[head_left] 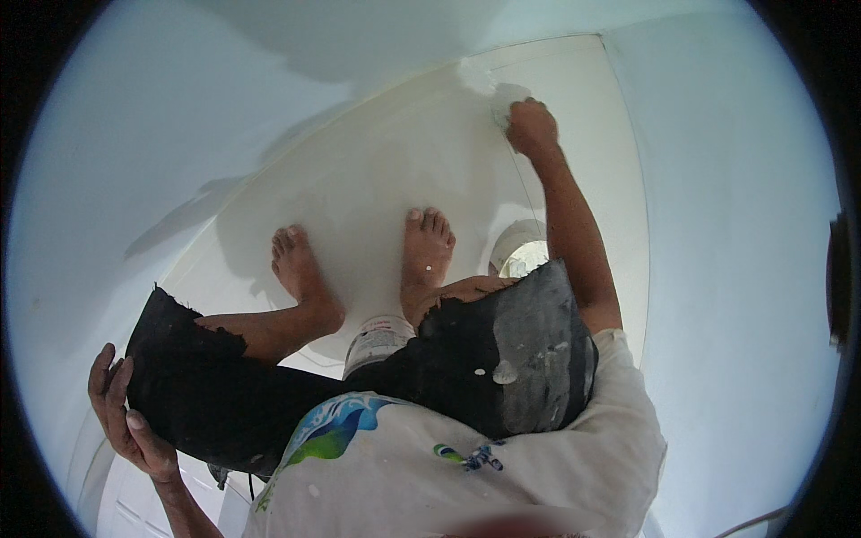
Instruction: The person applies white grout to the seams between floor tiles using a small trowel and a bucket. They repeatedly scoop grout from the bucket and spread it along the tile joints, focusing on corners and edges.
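Observation:
My right hand (533,128) is stretched far forward and down to the pale floor (377,161). Its fingers are curled inward, close to a thin dark seam line in the floor. A greyish, pale patch shows at the fingertips, but what the hand grips there is too unclear to name. Back at the lower left, my left hand (126,417) is beside my left knee in black ragged shorts (242,394). Its fingers are apart, bent lightly at the knee's outer side, with nothing in them.
A round white bucket (381,338) stands between my legs, partly under me. Right of my bare right foot (426,242) is another open bucket (518,244) with something pale inside. Light walls (735,224) close in on the right and along the far left. A cable (753,522) shows lower right.

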Tool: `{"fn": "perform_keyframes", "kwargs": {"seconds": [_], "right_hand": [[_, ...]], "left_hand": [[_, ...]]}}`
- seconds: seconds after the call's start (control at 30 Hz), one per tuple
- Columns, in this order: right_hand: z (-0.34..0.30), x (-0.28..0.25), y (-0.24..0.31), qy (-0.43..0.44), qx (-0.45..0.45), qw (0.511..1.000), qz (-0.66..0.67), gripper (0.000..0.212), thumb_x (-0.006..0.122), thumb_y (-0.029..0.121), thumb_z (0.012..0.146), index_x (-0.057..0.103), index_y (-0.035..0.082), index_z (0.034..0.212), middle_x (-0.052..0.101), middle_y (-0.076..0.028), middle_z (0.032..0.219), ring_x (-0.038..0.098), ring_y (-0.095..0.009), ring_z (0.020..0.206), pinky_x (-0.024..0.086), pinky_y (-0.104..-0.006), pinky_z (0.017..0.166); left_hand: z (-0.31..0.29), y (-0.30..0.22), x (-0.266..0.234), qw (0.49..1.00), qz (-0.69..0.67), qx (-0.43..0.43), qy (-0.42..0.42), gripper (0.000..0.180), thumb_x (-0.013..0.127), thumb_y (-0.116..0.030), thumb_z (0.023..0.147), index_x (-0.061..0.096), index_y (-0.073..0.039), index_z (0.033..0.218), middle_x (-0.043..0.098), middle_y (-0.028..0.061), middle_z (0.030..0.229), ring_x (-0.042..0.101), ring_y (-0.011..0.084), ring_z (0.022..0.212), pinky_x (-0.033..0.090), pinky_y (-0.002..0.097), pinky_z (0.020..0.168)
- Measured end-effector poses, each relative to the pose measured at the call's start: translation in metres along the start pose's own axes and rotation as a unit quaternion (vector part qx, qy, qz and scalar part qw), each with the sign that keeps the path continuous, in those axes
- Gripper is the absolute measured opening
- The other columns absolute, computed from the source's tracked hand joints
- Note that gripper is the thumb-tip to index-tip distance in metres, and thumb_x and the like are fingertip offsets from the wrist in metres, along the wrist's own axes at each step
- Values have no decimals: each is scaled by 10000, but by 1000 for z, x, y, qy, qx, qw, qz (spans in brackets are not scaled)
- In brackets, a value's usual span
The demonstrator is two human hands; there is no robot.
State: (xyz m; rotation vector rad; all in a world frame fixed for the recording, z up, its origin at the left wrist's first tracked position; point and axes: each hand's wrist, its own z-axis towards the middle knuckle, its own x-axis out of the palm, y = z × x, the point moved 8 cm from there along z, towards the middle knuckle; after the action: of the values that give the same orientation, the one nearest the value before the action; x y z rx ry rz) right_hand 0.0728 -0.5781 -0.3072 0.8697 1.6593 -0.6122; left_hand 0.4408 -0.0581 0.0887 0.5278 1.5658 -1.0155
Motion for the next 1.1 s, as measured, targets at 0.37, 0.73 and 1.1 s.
{"fn": "perform_keyframes", "kwargs": {"seconds": [0.37, 0.73, 1.1], "right_hand": [[40, 52, 94, -22, -13, 913, 407, 253, 622, 170, 958, 727, -30, 1072, 717, -120, 838, 699, -203, 768, 579, -376, 705], [61, 23, 22, 9, 86, 899, 430, 264, 637, 114, 939, 723, -49, 1128, 714, -72, 855, 627, -150, 743, 539, -337, 695], [-23, 55, 294, 81, -232, 931, 270, 392, 619, 291, 1000, 685, 2, 1256, 720, -168, 1179, 705, -365, 1047, 556, -463, 972]], "left_hand": [[-3, 5, -2, 1000, 20, 17, 13, 630, 405, -581, 1054, 732, -84, 1260, 582, 207, 1450, 539, 368, 1363, 438, 531, 1129], [5, 5, -3, 1000, 14, 12, 7, 607, 437, -570, 1041, 750, -88, 1238, 604, 205, 1417, 569, 361, 1326, 464, 526, 1102], [5, -2, -4, 1000, -23, 0, -1, 580, 460, -524, 1039, 747, -55, 1224, 614, 216, 1388, 583, 346, 1290, 456, 486, 1094]]}}
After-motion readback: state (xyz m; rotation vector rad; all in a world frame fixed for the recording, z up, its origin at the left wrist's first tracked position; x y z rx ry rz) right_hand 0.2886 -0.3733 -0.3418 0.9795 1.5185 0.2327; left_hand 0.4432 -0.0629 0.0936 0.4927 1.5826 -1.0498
